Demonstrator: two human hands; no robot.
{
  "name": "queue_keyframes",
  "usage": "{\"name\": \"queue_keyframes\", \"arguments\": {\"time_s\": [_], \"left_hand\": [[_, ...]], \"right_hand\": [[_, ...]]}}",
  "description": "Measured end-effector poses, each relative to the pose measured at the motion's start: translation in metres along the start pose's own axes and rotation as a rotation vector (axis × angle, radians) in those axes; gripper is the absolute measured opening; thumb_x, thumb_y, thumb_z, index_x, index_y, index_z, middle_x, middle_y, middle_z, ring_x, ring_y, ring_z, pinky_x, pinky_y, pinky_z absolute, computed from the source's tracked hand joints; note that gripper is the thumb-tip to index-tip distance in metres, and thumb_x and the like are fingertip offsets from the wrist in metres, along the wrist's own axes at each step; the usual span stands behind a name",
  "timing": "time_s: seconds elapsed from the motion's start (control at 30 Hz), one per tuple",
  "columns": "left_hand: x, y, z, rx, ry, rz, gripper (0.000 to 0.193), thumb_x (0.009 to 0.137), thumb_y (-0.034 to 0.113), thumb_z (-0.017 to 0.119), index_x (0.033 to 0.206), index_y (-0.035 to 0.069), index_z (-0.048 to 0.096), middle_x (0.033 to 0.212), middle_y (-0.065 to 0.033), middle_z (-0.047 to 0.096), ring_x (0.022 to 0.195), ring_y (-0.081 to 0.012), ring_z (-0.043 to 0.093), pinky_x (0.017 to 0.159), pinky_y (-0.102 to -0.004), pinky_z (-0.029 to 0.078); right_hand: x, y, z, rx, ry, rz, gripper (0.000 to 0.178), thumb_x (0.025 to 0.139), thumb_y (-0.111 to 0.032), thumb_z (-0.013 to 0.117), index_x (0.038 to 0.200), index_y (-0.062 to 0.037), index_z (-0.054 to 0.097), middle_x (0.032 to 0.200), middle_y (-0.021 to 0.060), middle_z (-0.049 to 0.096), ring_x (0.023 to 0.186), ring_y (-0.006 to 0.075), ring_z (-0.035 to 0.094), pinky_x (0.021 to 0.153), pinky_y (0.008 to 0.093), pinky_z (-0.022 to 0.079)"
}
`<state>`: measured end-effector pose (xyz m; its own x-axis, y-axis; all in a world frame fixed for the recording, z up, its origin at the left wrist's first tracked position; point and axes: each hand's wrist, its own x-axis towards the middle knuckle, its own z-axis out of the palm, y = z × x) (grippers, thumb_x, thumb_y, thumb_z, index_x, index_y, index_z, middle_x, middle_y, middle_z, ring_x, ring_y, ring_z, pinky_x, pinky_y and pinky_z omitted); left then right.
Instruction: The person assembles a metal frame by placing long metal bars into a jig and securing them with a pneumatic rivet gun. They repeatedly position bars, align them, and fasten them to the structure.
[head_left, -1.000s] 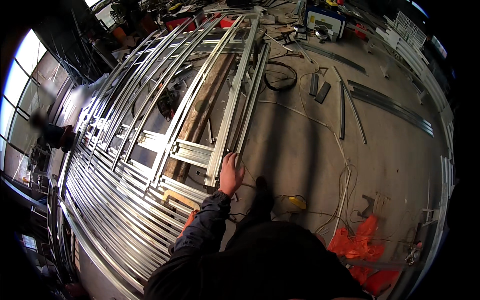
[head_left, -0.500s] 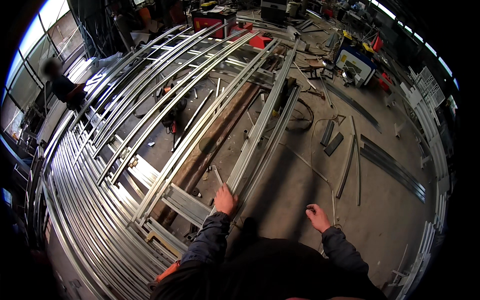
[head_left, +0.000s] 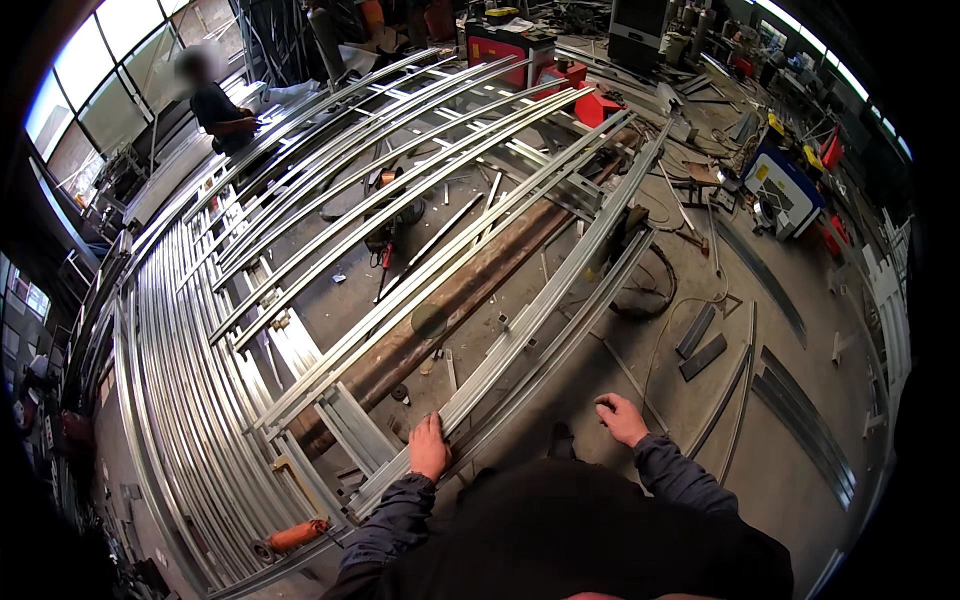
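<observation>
My left hand (head_left: 430, 447) lies on top of a bundle of long silvery metal rails (head_left: 528, 327), at their near end. Its fingers stretch forward along the metal. My right hand (head_left: 621, 419) hangs over the floor to the right of the rails, touching none of them. Its fingers are curled in toward the thumb, and whatever they may hold is too small to make out. To the left of the bundle, short metal crosspieces (head_left: 355, 425) join the frame. An orange angle grinder (head_left: 297, 536) rests on the rails near my left forearm.
Many parallel rails (head_left: 170, 400) spread out on the left. A rusty brown beam (head_left: 470, 276) runs under the frame. On the floor at right lie dark metal strips (head_left: 803, 425) and a cable (head_left: 652, 372). Another person (head_left: 222, 112) stands at far left, beyond a red-fronted machine's (head_left: 510, 55) left side.
My view has swung left, so the scene sits further right and the grinder shows more fully. My left hand remains on the rails. My right hand is still curled above the floor.
</observation>
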<state>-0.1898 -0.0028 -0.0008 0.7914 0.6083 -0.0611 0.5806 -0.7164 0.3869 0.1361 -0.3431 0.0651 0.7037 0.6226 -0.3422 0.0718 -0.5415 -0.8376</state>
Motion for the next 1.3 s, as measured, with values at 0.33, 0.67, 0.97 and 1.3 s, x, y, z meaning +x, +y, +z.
{"name": "queue_keyframes", "arguments": {"time_s": [0.33, 0.67, 0.97, 1.3], "left_hand": [[0.020, 0.072, 0.000, 0.006, 0.168, -0.173, 0.067, 0.083, 0.017, 0.077, 0.147, 0.008, 0.056, 0.146, -0.0206, 0.057, 0.139, -0.0395, 0.051, 0.118, -0.0526, 0.038], [0.039, 0.101, 0.002, -0.033, 0.294, -0.248, 0.043, 0.083, 0.008, 0.075, 0.126, 0.009, 0.071, 0.122, -0.0091, 0.067, 0.118, -0.0329, 0.060, 0.101, -0.0462, 0.047], [0.054, 0.109, -0.008, -0.033, 0.242, -0.369, 0.040, 0.079, 0.009, 0.076, 0.119, 0.012, 0.072, 0.113, -0.0074, 0.067, 0.111, -0.0331, 0.061, 0.095, -0.0461, 0.049], [0.075, 0.130, -0.012, 0.007, 0.233, -0.570, 0.038, 0.076, 0.003, 0.074, 0.114, 0.011, 0.074, 0.113, -0.0091, 0.071, 0.110, -0.0338, 0.063, 0.100, -0.0443, 0.051]], "right_hand": [[0.194, -0.095, -0.062, -0.317, -0.153, -0.483, 0.031, 0.102, -0.025, 0.065, 0.121, -0.0014, 0.071, 0.111, 0.0184, 0.071, 0.104, 0.0388, 0.068, 0.091, 0.0443, 0.055], [0.295, -0.088, -0.045, -0.532, -0.175, -0.619, 0.024, 0.096, -0.022, 0.068, 0.116, -0.0105, 0.074, 0.117, 0.0138, 0.066, 0.116, 0.0372, 0.062, 0.103, 0.0457, 0.051], [0.457, -0.172, 0.003, -0.644, -0.195, -0.814, 0.026, 0.096, -0.022, 0.069, 0.120, -0.0135, 0.074, 0.122, 0.0111, 0.066, 0.120, 0.0353, 0.061, 0.103, 0.0456, 0.052], [0.665, -0.222, 0.094, -1.074, -0.492, -0.849, 0.047, 0.097, -0.041, 0.064, 0.134, -0.0116, 0.070, 0.122, 0.0206, 0.074, 0.119, 0.0395, 0.068, 0.108, 0.0515, 0.049]]}}
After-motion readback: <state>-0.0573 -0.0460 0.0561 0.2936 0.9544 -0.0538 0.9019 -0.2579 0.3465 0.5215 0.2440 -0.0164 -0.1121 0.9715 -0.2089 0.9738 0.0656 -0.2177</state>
